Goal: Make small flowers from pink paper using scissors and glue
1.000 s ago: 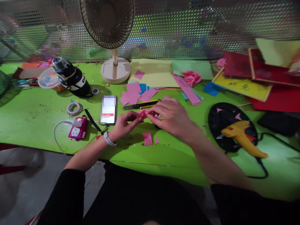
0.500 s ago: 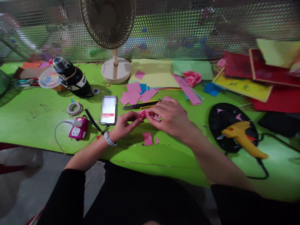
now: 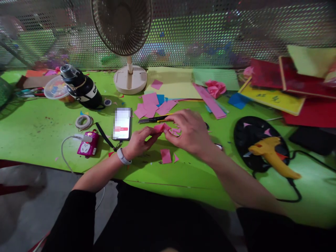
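Between my hands is a small folded piece of pink paper (image 3: 161, 127). My left hand (image 3: 140, 141), with a pale band on its wrist, pinches the paper's left side. From the right, thumb and fingers of my right hand (image 3: 190, 131) close on its other edge. Behind the fingers lies a black and yellow utility knife (image 3: 152, 119), its far end hidden by my right hand. Pink paper squares (image 3: 150, 103) are heaped beyond the knife. Nearer me on the green table (image 3: 147, 171) rest a pink square (image 3: 166, 156) and a small pink scrap (image 3: 175, 158).
Left are a phone (image 3: 122, 123), a tape roll (image 3: 84, 122), a purple power adapter (image 3: 88, 143) and a black bottle (image 3: 81, 87). A fan (image 3: 130, 80) stands behind. At right, a yellow glue gun (image 3: 274, 155) lies on a black plate (image 3: 241, 140), near stacked red boards (image 3: 307, 77).
My right hand has shifted and its fingers have opened out slightly, so more of the pink paper shows. My left hand still pinches its side.
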A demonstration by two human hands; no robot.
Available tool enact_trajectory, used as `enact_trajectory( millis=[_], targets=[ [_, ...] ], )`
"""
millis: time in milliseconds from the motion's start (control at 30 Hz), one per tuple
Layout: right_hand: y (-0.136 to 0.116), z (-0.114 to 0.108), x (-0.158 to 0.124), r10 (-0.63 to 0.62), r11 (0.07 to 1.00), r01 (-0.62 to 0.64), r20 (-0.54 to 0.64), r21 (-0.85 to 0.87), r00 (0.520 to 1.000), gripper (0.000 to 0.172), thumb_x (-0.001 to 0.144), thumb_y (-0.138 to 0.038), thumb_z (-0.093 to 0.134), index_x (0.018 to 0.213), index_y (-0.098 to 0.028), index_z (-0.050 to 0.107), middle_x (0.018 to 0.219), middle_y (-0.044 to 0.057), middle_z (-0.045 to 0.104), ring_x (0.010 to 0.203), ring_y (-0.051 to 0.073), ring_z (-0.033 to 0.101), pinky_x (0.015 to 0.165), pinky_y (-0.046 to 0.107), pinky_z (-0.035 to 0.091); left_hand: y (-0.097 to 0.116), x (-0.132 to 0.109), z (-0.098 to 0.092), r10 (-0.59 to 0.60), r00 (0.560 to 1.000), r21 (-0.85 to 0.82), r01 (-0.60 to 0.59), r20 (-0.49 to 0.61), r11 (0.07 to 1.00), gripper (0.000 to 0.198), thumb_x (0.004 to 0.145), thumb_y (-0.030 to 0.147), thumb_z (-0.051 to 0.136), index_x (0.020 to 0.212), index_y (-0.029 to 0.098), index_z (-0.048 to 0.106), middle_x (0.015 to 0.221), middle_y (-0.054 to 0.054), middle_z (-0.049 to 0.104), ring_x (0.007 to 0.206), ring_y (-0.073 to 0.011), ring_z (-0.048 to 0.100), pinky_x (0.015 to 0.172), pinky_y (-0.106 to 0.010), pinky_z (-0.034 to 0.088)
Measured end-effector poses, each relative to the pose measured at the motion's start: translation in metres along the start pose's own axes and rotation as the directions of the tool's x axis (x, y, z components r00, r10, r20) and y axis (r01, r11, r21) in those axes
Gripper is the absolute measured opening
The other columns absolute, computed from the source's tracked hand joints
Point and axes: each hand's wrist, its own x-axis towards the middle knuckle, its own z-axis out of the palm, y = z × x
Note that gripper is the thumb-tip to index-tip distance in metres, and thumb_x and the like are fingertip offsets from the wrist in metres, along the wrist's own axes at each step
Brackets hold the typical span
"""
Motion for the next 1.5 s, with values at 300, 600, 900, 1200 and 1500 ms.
enact_trajectory(
  millis=[300,600,900,1200,1500],
  targets=[
    [0.000,0.005,0.001,0.021,0.998,-0.023,0.033,0.058,0.999,0.025,0.088,-0.029,0.058,0.110,-0.021,0.066,0.105,0.013,0.070,0.097,0.031,0.064,0.082,0.047,0.049,-0.004,-0.004,0.000,0.083,0.995,0.123,-0.089,0.055,0.988,0.011,0.095,0.017,0.059,0.105,0.015,0.060,0.088,-0.005,0.071,0.074,-0.0121,0.070,0.062,-0.022,0.057],
    [0.013,-0.012,0.001,0.010,0.975,-0.007,-0.010,0.222,1.000,0.027,0.087,-0.031,0.060,0.111,-0.022,0.068,0.111,0.010,0.071,0.104,0.030,0.065,0.090,0.046,0.050,-0.010,-0.001,-0.003,0.072,0.997,0.071,-0.072,-0.002,0.995,0.020,0.095,0.015,0.057,0.115,0.018,0.060,0.097,-0.008,0.073,0.082,-0.0144,0.072,0.069,-0.026,0.061],
    [0.017,-0.012,0.004,0.170,0.850,-0.275,0.260,0.450,0.950,0.020,0.090,-0.029,0.057,0.100,-0.020,0.072,0.094,0.007,0.077,0.080,0.021,0.071,0.071,0.034,0.056,-0.015,-0.002,-0.003,0.114,0.993,0.070,-0.114,-0.001,0.991,0.027,0.096,0.012,0.056,0.122,0.018,0.060,0.110,-0.010,0.074,0.096,-0.0154,0.073,0.080,-0.027,0.063],
    [0.010,-0.012,0.004,0.155,0.868,-0.243,0.230,0.433,0.961,0.046,0.085,-0.018,0.061,0.131,-0.023,0.060,0.093,0.005,0.077,0.079,0.021,0.072,0.075,0.038,0.056,-0.014,-0.003,-0.003,0.068,0.998,0.051,-0.067,-0.007,0.996,0.026,0.093,0.010,0.058,0.117,0.017,0.065,0.109,-0.011,0.075,0.095,-0.0157,0.074,0.080,-0.028,0.062],
    [0.073,-0.009,0.006,0.409,0.838,-0.396,0.049,0.377,0.911,0.037,0.083,-0.022,0.063,0.119,-0.020,0.068,0.090,0.006,0.077,0.074,0.019,0.070,0.070,0.033,0.056,-0.016,-0.002,0.000,0.048,0.998,0.034,-0.047,-0.036,0.998,0.041,0.091,0.009,0.058,0.131,0.017,0.057,0.115,-0.013,0.073,0.104,-0.0173,0.071,0.088,-0.030,0.061]
  ],
)
